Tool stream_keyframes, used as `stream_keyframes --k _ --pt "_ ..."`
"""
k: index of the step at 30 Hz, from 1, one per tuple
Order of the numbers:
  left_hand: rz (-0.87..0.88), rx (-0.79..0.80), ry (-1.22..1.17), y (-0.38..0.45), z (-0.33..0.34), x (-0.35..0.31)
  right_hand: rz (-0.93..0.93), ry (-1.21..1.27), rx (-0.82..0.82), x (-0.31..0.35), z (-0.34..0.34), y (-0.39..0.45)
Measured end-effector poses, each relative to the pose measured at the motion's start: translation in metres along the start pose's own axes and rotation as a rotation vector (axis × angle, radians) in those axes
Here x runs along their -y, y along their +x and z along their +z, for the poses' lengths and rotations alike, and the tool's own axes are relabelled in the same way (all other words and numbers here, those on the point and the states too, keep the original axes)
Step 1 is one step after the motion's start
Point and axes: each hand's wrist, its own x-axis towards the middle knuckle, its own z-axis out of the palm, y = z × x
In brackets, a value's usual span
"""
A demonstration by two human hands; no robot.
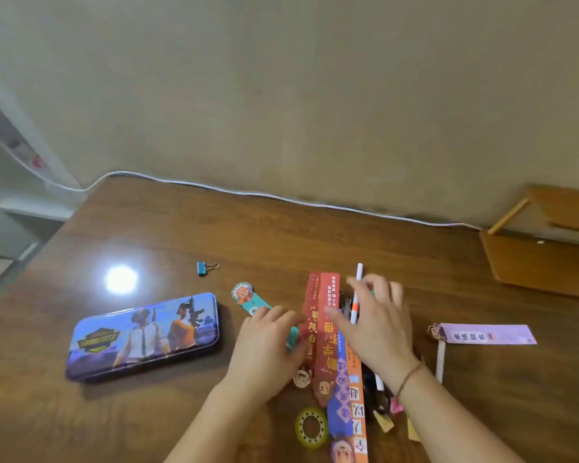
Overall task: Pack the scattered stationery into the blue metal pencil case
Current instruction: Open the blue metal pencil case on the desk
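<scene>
The blue metal pencil case (143, 337) lies closed on the wooden table, left of centre. Right of it is a pile of stationery: red bookmarks (321, 315), a blue and an orange bookmark (353, 396), and a white pen (357, 289). My left hand (268, 345) rests flat on the pile's left edge, over a teal bookmark (248, 297). My right hand (375, 322), blurred, hovers over the pen and bookmarks with fingers spread. A blue binder clip (204, 268) lies apart, further back. A roll of yellow-green tape (311, 428) sits near the front edge.
A purple bookmark (485, 334) and a white pen (441, 360) lie to the right. Small sticky notes (386, 421) sit beside my right forearm. A white cable (281, 197) runs along the wall. A wooden chair (545, 259) stands at the right.
</scene>
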Motion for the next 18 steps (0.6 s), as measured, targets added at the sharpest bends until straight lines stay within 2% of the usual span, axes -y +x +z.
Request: stream_keyframes --k 7,12,14,16,18 --pt "0.202 -0.176 0.106 -0.008 0.044 0.018 -0.156 0.118 -0.021 0.015 0.029 0.046" --pt "0.252 -0.169 0.227 -0.013 0.049 0.018 -0.131 0.301 -0.156 0.006 0.031 0.043" --pt "0.297 -0.158 0.268 -0.017 0.045 0.012 -0.121 0.245 -0.162 0.000 0.031 0.037" --pt "0.316 -0.178 0.266 -0.024 0.031 0.007 -0.147 0.090 -0.171 0.001 0.031 0.029" --pt "0.268 -0.196 0.260 -0.031 0.007 0.017 -0.228 -0.010 -0.280 0.013 0.030 0.015"
